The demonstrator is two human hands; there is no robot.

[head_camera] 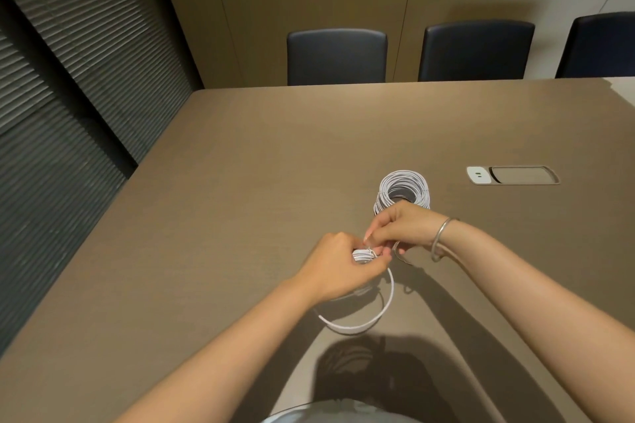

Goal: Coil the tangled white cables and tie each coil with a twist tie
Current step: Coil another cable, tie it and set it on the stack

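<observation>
The head view shows a thin white cable coil [357, 319] gripped at its bundled top by the left hand [338, 268], a twist tie [369, 250] pinched there by the right hand [402, 227], low over the worktop [240, 182], with a thicker white coil [403, 187] lying just beyond.

Probably an office meeting room: long table [240, 154], row of chairs [336, 57], inset power socket [478, 175].

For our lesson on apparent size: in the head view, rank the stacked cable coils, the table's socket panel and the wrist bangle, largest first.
1. Stacked cable coils and socket panel: look alike in area, so unranked.
2. Wrist bangle: smallest, though nearer the camera.
</observation>
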